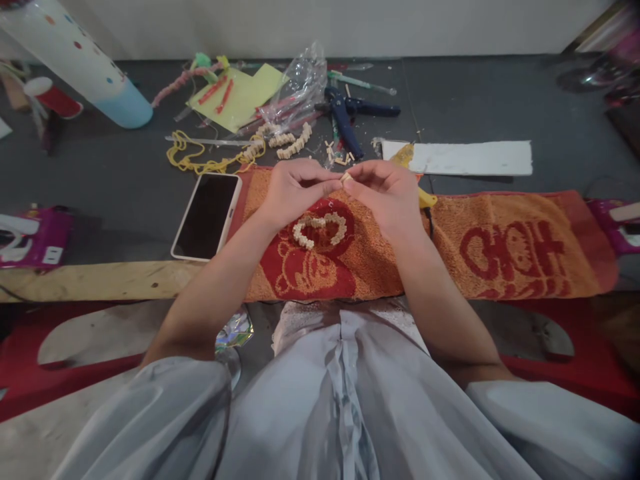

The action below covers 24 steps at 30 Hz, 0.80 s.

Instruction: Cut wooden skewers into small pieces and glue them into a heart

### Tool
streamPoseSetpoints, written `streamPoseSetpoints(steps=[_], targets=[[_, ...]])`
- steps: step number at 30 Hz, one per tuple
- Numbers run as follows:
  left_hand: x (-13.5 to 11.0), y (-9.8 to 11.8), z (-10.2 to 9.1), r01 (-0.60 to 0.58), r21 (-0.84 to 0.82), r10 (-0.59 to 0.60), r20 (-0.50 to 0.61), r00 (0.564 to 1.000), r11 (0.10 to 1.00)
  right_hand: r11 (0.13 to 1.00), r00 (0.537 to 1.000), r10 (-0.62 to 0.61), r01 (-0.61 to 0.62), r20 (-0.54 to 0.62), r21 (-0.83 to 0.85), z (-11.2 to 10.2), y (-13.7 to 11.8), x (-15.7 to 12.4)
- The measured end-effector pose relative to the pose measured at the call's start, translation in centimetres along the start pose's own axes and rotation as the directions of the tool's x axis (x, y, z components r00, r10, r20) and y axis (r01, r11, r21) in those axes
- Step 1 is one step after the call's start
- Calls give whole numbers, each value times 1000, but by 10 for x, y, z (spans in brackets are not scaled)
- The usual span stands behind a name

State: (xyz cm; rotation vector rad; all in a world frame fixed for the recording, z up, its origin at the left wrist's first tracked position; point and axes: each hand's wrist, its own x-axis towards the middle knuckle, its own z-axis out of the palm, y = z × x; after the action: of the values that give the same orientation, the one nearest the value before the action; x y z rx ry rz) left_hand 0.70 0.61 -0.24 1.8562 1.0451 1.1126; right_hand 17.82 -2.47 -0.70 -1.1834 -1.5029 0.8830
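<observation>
Over the orange and red towel, my left hand and my right hand meet fingertip to fingertip. Between their pinched fingers is a small pale wooden piece, its far side covered by the fingers. Just below them on the towel lies a heart-shaped outline made of short pale sticks, with a gap at its lower tip. Several loose short sticks lie beyond my fingers, near curved strips of joined sticks. A yellow tool with a black cord is partly hidden behind my right hand.
A phone lies left of the towel, near tangled yellow cord. Behind are blue-handled pliers, a clear plastic bag and yellow paper. A white strip lies right; a tall bottle stands left.
</observation>
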Motion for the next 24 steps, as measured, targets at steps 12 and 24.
streamPoseSetpoints(steps=[12, 24], targets=[[5, -10, -5, 53, 90, -51, -34, 998, 995, 1000, 998, 4, -3, -58, 13, 4, 15, 2], [16, -55, -20, 80, 234, -27, -220, 975, 969, 848, 944, -90, 240, 317, -473, 8, -25, -57]])
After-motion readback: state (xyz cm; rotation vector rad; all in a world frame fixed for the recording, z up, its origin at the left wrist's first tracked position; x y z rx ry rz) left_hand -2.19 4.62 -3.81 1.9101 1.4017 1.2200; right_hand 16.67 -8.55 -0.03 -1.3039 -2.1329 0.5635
